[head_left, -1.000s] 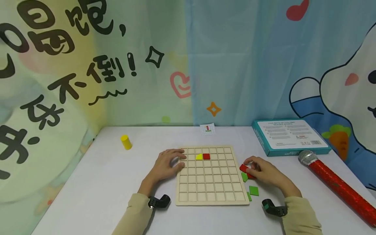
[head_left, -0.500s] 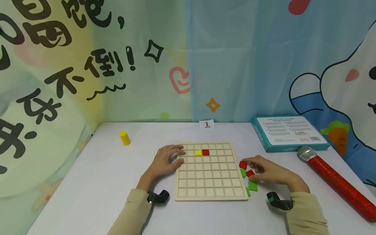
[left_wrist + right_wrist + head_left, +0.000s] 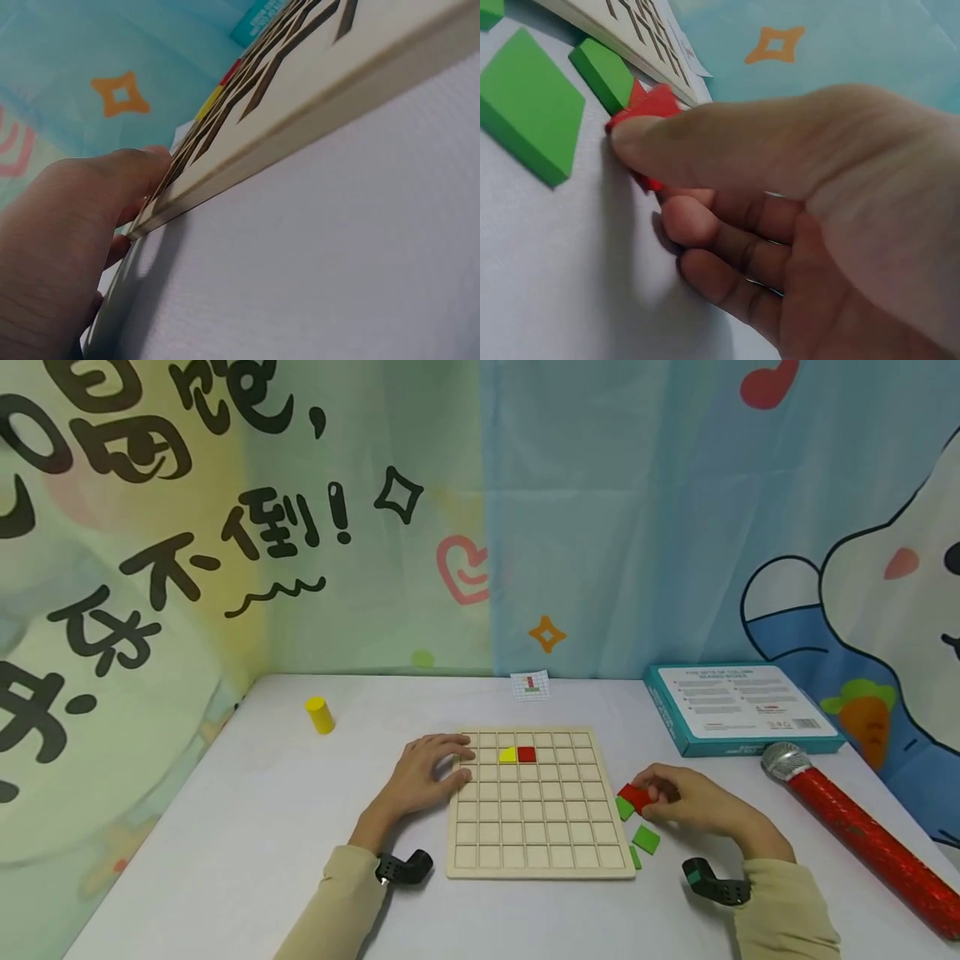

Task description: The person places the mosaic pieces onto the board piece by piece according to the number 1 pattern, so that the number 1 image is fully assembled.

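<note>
In the head view, a square wooden grid board lies on the table with a yellow tile and a red tile side by side in its second row. My left hand rests at the board's left edge, fingertips and thumb on the rim. At the board's right side, my right hand pinches a red square tile between thumb and fingers. Another red piece shows beneath or behind it, partly hidden. A green tile lies close by, and a larger-looking green tile sits nearer the wrist camera.
A small grid card with a coloured pattern lies at the table's back edge. Back left stands a yellow cylinder. To the right are a teal box and a red microphone. Another green tile touches the board's lower right edge.
My right hand first touches the red tiles, shifts right, then grips one red tile up against the other. The green tile below has turned. My left hand stays on the board.
</note>
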{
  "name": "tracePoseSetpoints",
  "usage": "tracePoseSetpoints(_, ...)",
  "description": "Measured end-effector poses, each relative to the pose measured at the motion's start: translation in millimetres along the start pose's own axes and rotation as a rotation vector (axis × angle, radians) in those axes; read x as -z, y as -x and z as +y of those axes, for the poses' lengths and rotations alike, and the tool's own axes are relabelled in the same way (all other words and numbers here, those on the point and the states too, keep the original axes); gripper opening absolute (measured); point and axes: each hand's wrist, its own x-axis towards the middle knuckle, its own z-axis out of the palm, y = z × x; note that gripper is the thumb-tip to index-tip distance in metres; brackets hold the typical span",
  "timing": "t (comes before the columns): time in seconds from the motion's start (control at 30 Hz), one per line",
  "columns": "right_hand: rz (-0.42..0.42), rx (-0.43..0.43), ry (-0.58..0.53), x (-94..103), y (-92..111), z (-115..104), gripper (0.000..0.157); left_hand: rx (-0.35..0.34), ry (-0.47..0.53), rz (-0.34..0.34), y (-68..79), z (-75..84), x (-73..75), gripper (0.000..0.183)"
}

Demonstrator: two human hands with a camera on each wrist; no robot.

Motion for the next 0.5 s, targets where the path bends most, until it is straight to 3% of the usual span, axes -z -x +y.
tracePoseSetpoints(0.27, 0.062, 0.000, 0.036, -1.4, -0.4, 0.6, 0.020, -0.001, 0.005, 0.000, -0.9, -0.9, -0.5, 0.027)
tracePoseSetpoints(0.5, 0.116, 0.017, 0.040, -4.0, -3.5, 0.8, 0.018, 0.002, 0.004, 0.012, -0.3, -1.9, -1.1, 0.026)
